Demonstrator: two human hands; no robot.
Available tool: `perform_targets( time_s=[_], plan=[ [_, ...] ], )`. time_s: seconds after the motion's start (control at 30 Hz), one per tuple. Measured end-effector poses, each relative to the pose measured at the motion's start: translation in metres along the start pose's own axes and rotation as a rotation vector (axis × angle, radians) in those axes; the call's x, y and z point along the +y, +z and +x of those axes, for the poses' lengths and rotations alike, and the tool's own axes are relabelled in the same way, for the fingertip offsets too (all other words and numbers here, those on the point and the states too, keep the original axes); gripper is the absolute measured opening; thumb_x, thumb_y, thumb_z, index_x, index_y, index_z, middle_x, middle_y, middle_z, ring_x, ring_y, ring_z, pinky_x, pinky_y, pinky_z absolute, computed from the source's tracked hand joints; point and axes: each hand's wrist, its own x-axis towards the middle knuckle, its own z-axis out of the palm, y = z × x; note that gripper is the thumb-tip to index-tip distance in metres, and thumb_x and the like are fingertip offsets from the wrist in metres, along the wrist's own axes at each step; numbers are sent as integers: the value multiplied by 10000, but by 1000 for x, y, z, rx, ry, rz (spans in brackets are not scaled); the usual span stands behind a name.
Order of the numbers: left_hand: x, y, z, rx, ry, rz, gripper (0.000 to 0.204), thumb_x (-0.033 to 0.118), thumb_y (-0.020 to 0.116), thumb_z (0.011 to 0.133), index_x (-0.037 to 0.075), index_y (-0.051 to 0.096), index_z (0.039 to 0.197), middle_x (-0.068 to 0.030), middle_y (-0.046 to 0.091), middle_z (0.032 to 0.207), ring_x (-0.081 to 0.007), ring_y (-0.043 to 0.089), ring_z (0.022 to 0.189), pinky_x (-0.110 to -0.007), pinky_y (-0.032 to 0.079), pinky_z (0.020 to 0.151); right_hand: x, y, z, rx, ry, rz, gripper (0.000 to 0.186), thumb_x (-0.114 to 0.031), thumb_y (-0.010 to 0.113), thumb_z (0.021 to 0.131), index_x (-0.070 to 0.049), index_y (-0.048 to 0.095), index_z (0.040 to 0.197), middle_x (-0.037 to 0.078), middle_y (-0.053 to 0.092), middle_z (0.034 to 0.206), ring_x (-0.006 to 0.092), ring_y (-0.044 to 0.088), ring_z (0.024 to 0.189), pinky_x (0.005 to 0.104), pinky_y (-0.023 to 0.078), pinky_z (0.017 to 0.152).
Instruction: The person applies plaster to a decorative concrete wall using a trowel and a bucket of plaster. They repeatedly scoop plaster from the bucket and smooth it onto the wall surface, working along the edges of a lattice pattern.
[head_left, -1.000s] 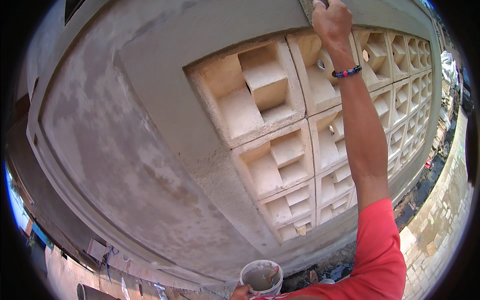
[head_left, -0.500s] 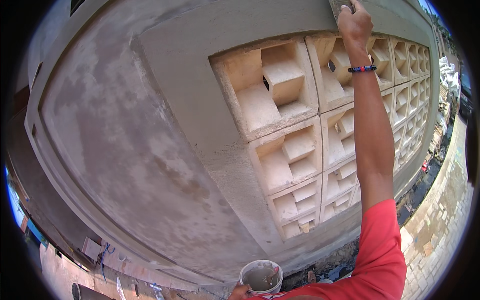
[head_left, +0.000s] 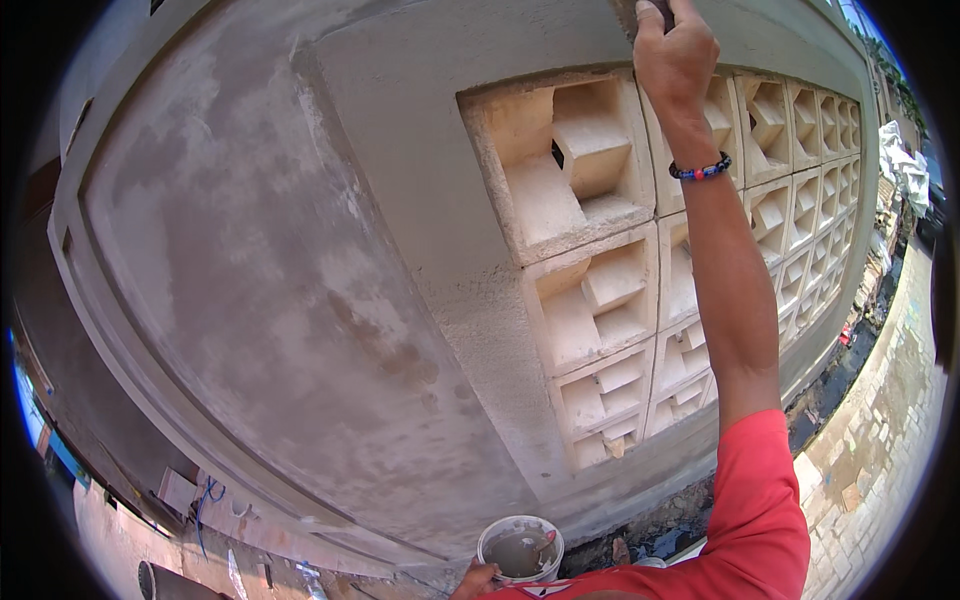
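Note:
My right hand (head_left: pixel 676 52), a beaded bracelet at its wrist, is raised to the top edge of the view. Its fingers are closed round a plastering trowel (head_left: pixel 627 14), of which only a dark flat edge shows against the grey plastered wall (head_left: pixel 400 60) above the vent blocks. Low in the view, my left hand (head_left: pixel 474 580) grips the rim of a white bucket (head_left: pixel 486 560). Grey wet mortar (head_left: pixel 513 553) fills part of the bucket, and a tool with a reddish handle (head_left: pixel 547 540) stands in it.
Cream vent blocks (head_left: pixel 590 220) sit recessed in the wall, behind my right arm. A ditch (head_left: pixel 825 395) with dark water and rubble follows the wall's foot. Paving (head_left: pixel 870 450) lies to the right. A dark pipe (head_left: pixel 165 582) and blue cable (head_left: pixel 205 505) lie at lower left.
My right hand and the trowel have moved left along the wall above the vent blocks. My left hand stays on the bucket, and the view has shifted slightly.

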Motion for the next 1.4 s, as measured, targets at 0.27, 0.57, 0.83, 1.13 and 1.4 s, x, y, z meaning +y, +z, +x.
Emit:
perform_targets(
  time_s=[0.27, 0.57, 0.83, 1.13, 1.4],
  plan=[
    [74, 98, -46, 366, -177, 123, 559, -83, 546, 744, 31, 437, 1280, -179, 571, 1115, -340, 623, 937, -491, 599, 688, -16, 44, -25, -40, -106, -68, 402, -127, 545, 873, 47, 577, 1234, 268, 618, 1164, 406, 563, 1125, 454, 427, 1001],
    [52, 63, -57, 336, -105, 28, 558, -98, 537, 745, 23, 452, 1283, -175, 598, 1046, -313, 641, 830, -460, 600, 627, -67, 41, -60, -157, -142, 59, 266, -166, 618, 887, -42, 661, 1118, 160, 690, 962, 295, 652, 852, 356, 503, 783],
    [55, 54, -40, 362, -139, -29, 557, -124, 501, 759, 75, 415, 1272, -189, 554, 1079, -362, 631, 796, -473, 602, 532, -24, 49, -28, -38, -29, -137, 362, -142, 608, 874, -55, 634, 1224, 151, 709, 1031, 264, 682, 902, 327, 508, 848],
    [55, 59, -54, 382, -187, -54, 620, -122, 482, 776, 131, 327, 1320, -192, 511, 1175, -392, 624, 877, -454, 618, 508, -115, 58, -41, -393, -567, 128, 336, 26, 539, 829, -19, 632, 1150, 165, 665, 1089, 344, 603, 1018, 409, 446, 939],
    [53, 44, -51, 273, -273, 33, 637, -121, 479, 779, 138, 316, 1338, -164, 469, 1213, -354, 586, 955, -442, 611, 539, -69, -72, -225, -962, -604, 123, 477, 88, 607, 792, -132, 635, 1215, 59, 661, 1077, 261, 571, 994, 389, 496, 829]
  ],
)
